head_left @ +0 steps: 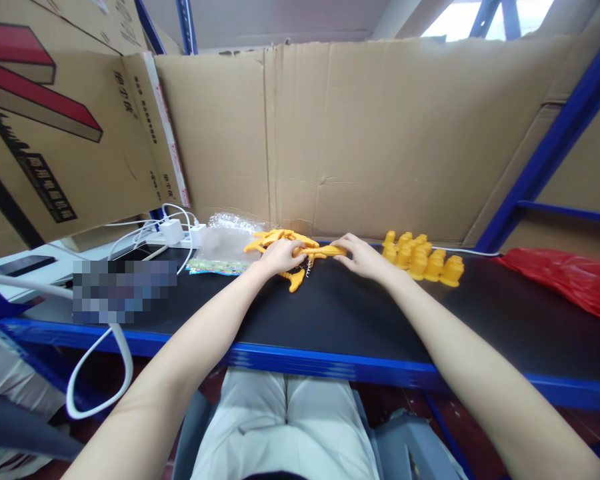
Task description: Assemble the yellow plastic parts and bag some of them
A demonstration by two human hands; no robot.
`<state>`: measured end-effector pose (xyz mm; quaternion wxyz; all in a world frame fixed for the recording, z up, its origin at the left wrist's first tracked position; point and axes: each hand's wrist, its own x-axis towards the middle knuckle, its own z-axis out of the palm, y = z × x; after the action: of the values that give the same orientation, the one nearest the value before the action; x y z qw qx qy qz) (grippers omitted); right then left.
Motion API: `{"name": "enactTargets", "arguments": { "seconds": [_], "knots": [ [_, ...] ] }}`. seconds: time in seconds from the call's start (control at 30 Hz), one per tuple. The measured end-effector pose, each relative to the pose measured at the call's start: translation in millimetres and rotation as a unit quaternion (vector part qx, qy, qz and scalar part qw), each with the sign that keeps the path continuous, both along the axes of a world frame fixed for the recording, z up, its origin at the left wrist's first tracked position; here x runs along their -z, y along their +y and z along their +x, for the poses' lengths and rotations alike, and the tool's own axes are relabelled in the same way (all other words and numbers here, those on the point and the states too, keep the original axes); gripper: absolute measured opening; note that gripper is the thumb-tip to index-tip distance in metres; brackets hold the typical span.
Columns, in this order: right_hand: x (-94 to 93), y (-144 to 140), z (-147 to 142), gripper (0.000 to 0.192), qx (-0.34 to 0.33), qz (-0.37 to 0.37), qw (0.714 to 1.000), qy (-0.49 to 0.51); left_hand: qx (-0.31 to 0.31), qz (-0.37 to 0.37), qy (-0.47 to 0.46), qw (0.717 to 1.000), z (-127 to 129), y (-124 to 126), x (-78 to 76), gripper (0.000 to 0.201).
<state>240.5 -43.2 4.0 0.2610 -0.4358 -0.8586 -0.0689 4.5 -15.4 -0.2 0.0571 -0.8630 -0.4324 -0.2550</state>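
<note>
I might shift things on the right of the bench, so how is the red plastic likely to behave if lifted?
The red plastic is probably floppy, given its creases and folds. Its glossy surface suggests it could be slippery. It looks thin, so perhaps light, though I can't tell whether anything is inside.

carton [95,80]: black label [49,187] reads "商用电脑机箱"; smaller print [145,112] too blurred.

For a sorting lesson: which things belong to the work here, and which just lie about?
Likely in use: held yellow plastic piece; curved yellow plastic pieces; possibly yellow cup-shaped plastic pieces.
Likely lying about: shiny red plastic; white boxy chargers.
</note>
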Motion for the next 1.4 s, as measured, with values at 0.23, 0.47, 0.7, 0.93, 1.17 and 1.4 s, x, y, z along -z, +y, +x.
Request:
{"name": "enactTargets", "arguments": {
  "seconds": [0.23, 0.47, 0.7, 0.93, 1.17, 1.4],
  "knots": [
    [7.3, 7, 0, 0.03, -0.022, -0.021, 0.999, 0.045, -0.018, 0.012, 0.006, 1.0, 0, -1, -2.9, 0.024],
    [4.5, 12, 14, 0.046, -0.064, -0.161, 0.965, 0.196, -0.01, 0.024, -0.004, 1.0, -1, 1, -2.1, 0.02],
    [-3.2, 3, 12, 0.039, -0.055, -0.306, 0.901, 0.303, 0.003, 0.033, -0.011, 0.999, -2, -1, -4.4, 0.018],
    [2.8, 5, 5, 0.041, -0.031, -0.332, 0.878, 0.345, -0.016, 0.027, -0.011, 0.999, -1, 0, -4.2, 0.016],
    [2.9, 5, 11, 0.054, -0.09, -0.34, 0.873, 0.338, -0.014, 0.033, -0.008, 0.999, -2, 1, -4.9, 0.018],
    [-3.9, -3, 2, 0.062, 0.009, -0.381, 0.864, 0.33, -0.001, 0.058, -0.016, 0.998, 0, -3, -6.3, 0.02]
  ]
}}
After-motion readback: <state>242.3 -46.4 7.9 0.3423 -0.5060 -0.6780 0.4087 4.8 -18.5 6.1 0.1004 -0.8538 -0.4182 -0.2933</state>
